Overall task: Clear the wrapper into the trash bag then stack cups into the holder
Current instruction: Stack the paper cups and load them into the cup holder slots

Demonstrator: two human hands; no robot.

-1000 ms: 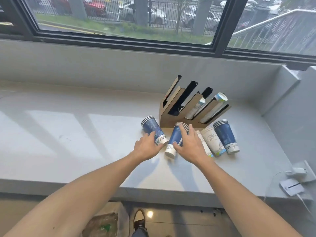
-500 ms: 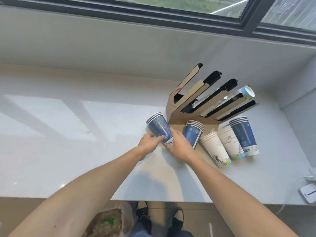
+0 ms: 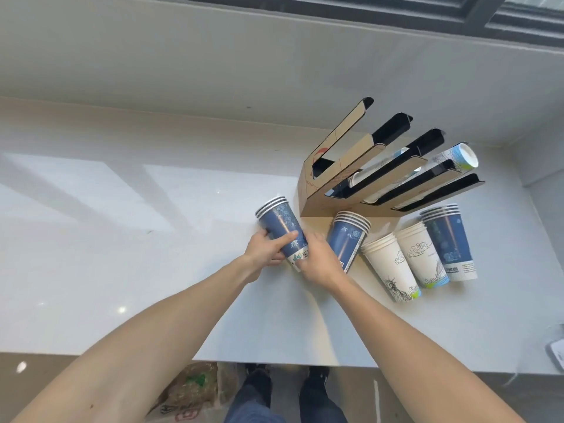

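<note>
A cardboard cup holder (image 3: 317,190) with slanted slots stands on the white counter (image 3: 122,239); cups (image 3: 454,157) lie in its right-hand slots. My left hand (image 3: 267,248) wraps a nested stack of blue cups (image 3: 280,227) lying just left of the holder. My right hand (image 3: 319,261) grips the bottom end of that same stack. Beside it lie a second blue stack (image 3: 349,236), two white stacks (image 3: 387,264) (image 3: 422,254) and a third blue stack (image 3: 450,239). The trash bag (image 3: 189,389) sits on the floor under the counter edge.
A grey wall rises behind the holder, with a window frame above. A white device with a cable (image 3: 555,355) lies at the counter's right edge. My legs and shoes (image 3: 287,392) show below the counter's front edge.
My view tilted downward and closer. My right hand left the middle blue stack and joined my left hand on the leftmost blue stack, which both hands now grip.
</note>
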